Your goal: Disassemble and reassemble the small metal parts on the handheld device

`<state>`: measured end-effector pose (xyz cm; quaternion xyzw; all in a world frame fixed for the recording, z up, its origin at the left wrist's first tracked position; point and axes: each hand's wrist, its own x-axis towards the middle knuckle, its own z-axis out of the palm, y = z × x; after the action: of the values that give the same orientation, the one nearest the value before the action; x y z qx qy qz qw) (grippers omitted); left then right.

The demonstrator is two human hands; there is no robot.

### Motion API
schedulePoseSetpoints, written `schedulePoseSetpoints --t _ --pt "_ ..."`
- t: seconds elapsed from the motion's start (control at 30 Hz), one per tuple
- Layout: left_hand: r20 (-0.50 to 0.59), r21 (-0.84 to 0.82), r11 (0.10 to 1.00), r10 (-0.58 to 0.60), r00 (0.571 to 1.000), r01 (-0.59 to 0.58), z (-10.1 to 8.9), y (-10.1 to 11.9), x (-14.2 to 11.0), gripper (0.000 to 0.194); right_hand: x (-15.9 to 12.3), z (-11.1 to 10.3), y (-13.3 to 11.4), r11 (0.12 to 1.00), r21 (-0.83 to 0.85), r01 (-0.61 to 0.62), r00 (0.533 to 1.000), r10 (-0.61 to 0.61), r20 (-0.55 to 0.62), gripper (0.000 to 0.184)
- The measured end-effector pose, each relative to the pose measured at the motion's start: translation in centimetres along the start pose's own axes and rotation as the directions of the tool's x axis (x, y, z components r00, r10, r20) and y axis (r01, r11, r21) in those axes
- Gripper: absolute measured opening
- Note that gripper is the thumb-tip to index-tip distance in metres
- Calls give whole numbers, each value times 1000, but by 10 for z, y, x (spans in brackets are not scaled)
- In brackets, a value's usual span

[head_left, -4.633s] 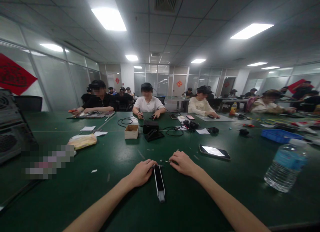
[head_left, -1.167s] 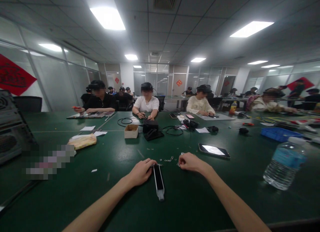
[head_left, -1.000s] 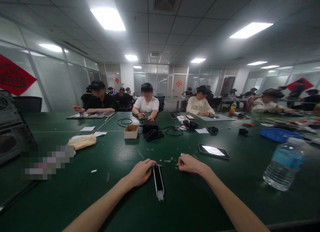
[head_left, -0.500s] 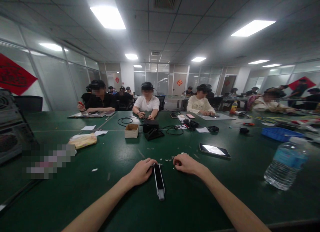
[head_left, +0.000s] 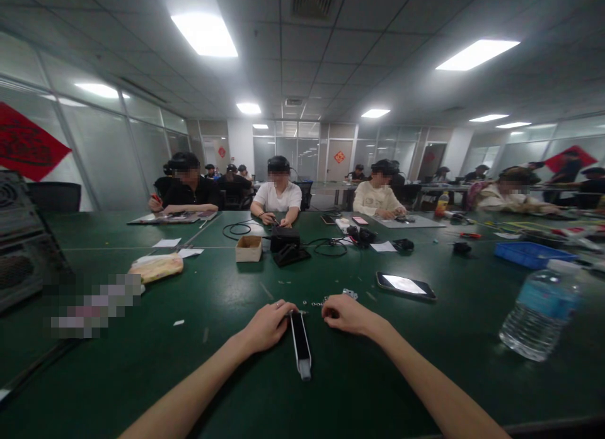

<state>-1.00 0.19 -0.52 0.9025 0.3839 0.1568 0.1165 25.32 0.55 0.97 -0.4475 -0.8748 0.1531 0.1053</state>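
A long narrow piece (head_left: 301, 344) with pale edges, a dark middle and a grey near end lies on the green table. My left hand (head_left: 269, 325) rests beside it, closed with its fingertips on the far end, where small metal ends stick out. Right of that, my right hand (head_left: 350, 314) is low over the table, its fingers curled together; whatever they may pinch is hidden. Beyond the fingers sit several tiny metal rings (head_left: 316, 304), partly covered by that hand. A small silvery part (head_left: 350, 293) shows just behind its knuckles.
A phone (head_left: 406, 285) with a lit screen lies at right, with a water bottle (head_left: 541, 313) and blue tray (head_left: 534, 252) farther right. Ahead are a small open box (head_left: 248, 249) and black devices (head_left: 285, 240). A computer case (head_left: 28, 244) stands left. Several people sit opposite.
My right hand has shifted slightly left, towards the long piece, covering some of the rings and uncovering more of the silvery part. My left hand stays at the far end.
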Motion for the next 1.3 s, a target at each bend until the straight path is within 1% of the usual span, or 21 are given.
schedulePoseSetpoints --t 0.13,0.23,0.43,0.6,0.73,0.93,1.13,1.3 --pt "6 -9 1000 -13 1000 13 -2 1 -1 31 2 3 3 1000 7 -18 1000 18 -15 16" --pt "5 -19 1000 -14 1000 14 -3 2 -2 31 2 4 4 999 -2 -37 998 37 -48 15" --pt "13 -17 1000 -18 1000 18 -2 1 -2 31 4 7 6 997 -18 -71 995 70 -74 15" --pt "16 -4 1000 -27 1000 27 -2 1 -1 32 4 5 -3 991 -98 -93 993 85 -86 13" --pt "25 -3 999 -42 999 42 -4 3 -2 32 2 2 -12 983 -134 -125 990 114 -85 15" --pt "4 3 1000 -7 1000 7 -3 3 -1 32 3 1 -16 966 -224 -126 988 103 -111 18" --pt "1 3 1000 -10 1000 10 0 0 0 32 2 -1 -18 966 -212 -149 987 132 -92 19" --pt "17 7 1000 -28 999 28 -2 1 -1 31 1 -1 -20 967 -208 -149 987 132 -96 19"
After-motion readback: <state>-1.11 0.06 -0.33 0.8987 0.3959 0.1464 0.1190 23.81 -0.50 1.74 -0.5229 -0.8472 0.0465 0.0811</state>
